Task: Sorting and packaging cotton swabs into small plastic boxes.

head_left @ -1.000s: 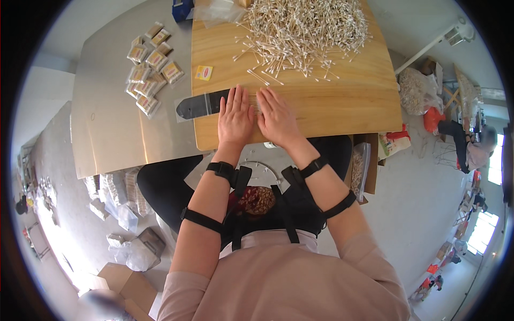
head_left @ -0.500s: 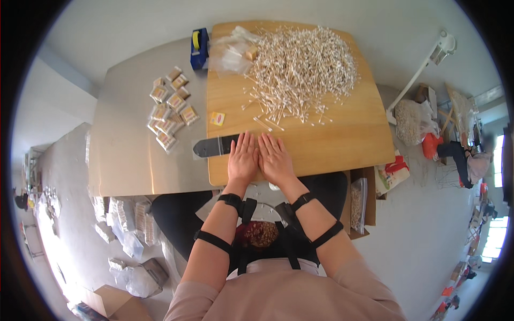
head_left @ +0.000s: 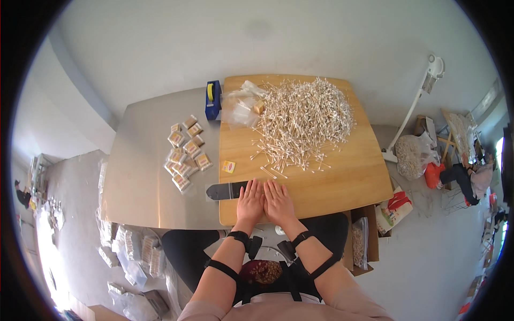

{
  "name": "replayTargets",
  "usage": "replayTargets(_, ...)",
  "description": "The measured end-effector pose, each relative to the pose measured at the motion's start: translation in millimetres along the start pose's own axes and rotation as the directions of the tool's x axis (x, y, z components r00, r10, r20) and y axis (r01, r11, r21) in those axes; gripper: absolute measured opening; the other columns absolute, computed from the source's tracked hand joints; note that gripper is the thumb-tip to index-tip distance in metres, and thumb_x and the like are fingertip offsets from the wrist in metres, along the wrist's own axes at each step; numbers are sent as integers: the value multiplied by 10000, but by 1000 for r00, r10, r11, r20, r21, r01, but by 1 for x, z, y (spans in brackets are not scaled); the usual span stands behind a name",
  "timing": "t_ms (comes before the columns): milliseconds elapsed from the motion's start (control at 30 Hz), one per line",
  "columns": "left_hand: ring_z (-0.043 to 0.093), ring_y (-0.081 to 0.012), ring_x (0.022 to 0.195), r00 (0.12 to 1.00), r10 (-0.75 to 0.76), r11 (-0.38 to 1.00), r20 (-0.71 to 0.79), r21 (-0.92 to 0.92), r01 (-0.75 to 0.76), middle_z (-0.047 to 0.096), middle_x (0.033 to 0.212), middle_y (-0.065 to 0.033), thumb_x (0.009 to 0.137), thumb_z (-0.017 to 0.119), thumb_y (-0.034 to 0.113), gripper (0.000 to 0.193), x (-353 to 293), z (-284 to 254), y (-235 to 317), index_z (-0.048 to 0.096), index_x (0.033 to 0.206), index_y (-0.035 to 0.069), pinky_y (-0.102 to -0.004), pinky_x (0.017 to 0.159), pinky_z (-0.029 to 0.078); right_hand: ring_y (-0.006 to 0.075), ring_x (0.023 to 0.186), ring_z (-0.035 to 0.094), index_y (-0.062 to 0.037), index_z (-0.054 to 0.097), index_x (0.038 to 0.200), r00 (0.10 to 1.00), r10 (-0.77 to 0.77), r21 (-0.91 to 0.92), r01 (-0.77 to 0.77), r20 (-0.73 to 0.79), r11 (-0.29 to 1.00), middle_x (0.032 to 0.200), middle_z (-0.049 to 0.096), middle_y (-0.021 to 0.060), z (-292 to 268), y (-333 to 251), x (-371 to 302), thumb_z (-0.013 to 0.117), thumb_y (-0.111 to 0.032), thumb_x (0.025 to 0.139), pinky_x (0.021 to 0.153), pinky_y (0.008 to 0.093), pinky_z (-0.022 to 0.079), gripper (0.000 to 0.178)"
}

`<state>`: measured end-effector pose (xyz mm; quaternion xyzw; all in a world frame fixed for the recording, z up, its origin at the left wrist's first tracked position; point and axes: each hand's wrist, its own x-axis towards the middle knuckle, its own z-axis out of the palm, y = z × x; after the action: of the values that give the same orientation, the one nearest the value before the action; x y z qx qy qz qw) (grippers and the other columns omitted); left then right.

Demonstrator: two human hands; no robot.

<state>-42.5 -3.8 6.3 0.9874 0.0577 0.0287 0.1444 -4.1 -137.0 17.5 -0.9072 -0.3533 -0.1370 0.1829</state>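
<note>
Side by side near the front of the wooden board (head_left: pixel 342 195), my left hand (head_left: pixel 250 203) and my right hand (head_left: pixel 278 202) lie flat, palms down, fingers stretched forward. Neither holds anything. Under my left fingertips runs the end of a dark strip with a rounded tip (head_left: pixel 218 191), which reaches left past the board's edge. A large heap of cotton swabs (head_left: pixel 305 123) covers the far part of the board, with a few loose ones just beyond my fingers. A small yellow card (head_left: pixel 228 166) lies to the left of these.
Several small packs (head_left: pixel 187 155) are scattered on the metal table (head_left: pixel 139 176). A blue tape dispenser (head_left: pixel 213 101) and clear plastic bags (head_left: pixel 241 107) stand at the back. A white lamp stand (head_left: pixel 411 109) rises at right. Cardboard boxes (head_left: pixel 369 262) and wrapped bundles (head_left: pixel 142 251) sit below.
The whole view has tilted up, so table and hands appear lower and more wall shows. My hands stay flat in the same place on the board.
</note>
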Motion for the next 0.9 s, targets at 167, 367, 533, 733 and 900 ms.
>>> replayTargets(167,233,-220,1483,1000,-12,999,12,-34,12,306,1586,-81,1030,342,351,525,2,-3,2,384,1494,108,-432,1213,150,321,1376,419,19,513,1369,999,5,-5,-4,39,1000,1451,480,190,4,3,0,485,-243,931,1158,505,261,512)
replayTargets(367,242,-239,1478,999,4,999,-35,-53,-5,326,1573,-96,1024,367,334,520,1,-2,1,392,1487,98,-438,1209,159,303,1387,408,1,518,1374,999,26,0,-26,47,1000,1457,481,172,3,3,-1,483,-236,936,1171,489,246,499)
replayTargets(533,238,-258,1479,999,12,1000,-48,-20,-13,320,1575,-103,1016,386,324,515,-1,-2,3,408,1479,99,-460,1208,150,297,1398,393,-2,493,1394,997,48,12,-49,57,999,1471,465,170,3,2,-1,474,-237,943,1176,484,236,509)
replayTargets(733,226,-256,1483,997,-5,998,-82,63,10,305,1582,-102,1011,394,330,519,-1,-1,2,413,1477,101,-468,1207,150,294,1414,369,-4,465,1416,994,57,8,-58,99,998,1493,437,169,1,1,0,465,-239,947,1179,482,229,525)
replayTargets(900,240,-246,1479,999,0,1000,-52,-10,0,307,1580,-103,1017,379,326,525,-3,0,0,389,1487,93,-456,1205,167,294,1420,361,-5,460,1422,991,57,14,-59,124,998,1502,426,167,2,0,-1,462,-241,947,1181,486,223,531)
